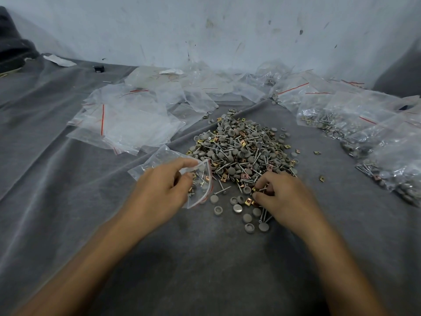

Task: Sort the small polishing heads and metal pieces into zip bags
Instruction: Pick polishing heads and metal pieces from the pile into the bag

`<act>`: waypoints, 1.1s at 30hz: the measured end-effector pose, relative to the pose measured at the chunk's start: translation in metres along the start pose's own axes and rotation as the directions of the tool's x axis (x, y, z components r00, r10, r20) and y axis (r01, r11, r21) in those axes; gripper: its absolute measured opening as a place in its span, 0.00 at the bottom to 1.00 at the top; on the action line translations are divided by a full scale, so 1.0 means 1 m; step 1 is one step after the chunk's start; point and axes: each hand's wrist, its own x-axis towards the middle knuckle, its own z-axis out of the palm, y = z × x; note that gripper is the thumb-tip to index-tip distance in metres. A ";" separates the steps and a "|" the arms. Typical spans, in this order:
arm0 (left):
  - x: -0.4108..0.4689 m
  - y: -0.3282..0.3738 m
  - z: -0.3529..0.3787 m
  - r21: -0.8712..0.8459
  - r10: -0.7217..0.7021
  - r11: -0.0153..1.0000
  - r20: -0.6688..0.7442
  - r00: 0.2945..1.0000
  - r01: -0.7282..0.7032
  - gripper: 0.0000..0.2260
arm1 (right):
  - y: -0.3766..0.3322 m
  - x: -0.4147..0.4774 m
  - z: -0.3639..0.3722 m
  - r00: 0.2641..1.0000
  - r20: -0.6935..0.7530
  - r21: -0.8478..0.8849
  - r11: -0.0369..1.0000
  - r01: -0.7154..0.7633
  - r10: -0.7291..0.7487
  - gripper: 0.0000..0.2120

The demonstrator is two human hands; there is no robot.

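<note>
Pile (243, 147): round grey caps, steel screws and square brass clips, heaped mid-cloth.
Bag (201, 193): clear plastic, red zip, partly filled, just left of pile.
Left hand (159, 190): thumb and fingers pinch bag mouth.
Right hand (284, 197): fingers curled, pinching pieces (257, 190) at pile's near edge.
Cloth (68, 179): grey, creased.

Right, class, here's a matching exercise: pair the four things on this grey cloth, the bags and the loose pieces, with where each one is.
Things
1. small clear zip bag with a red seal
2. heap of grey round caps, screws and brass clips
3. flat empty clear zip bags
4. filled clear zip bags

Places
A. right of the heap
B. in the left hand
C. middle of the grey cloth
D. left of the heap, further back

Pairs: 1-B, 2-C, 3-D, 4-A
</note>
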 end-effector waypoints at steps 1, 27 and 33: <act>0.000 0.000 0.000 -0.001 -0.001 1.000 0.000 1.000 0.001 0.13 | -0.001 0.000 0.000 1.000 -0.008 -0.005 1.000 0.005 -0.005 0.05; -0.001 -0.002 0.001 -0.013 0.001 1.000 -0.004 1.000 -0.001 0.13 | -0.080 -0.010 0.048 0.978 -0.074 0.503 0.839 0.205 -0.195 0.10; -0.001 -0.004 -0.001 -0.009 0.001 1.000 -0.016 1.000 -0.001 0.12 | -0.056 0.001 0.025 0.985 -0.121 0.493 0.854 0.166 -0.121 0.04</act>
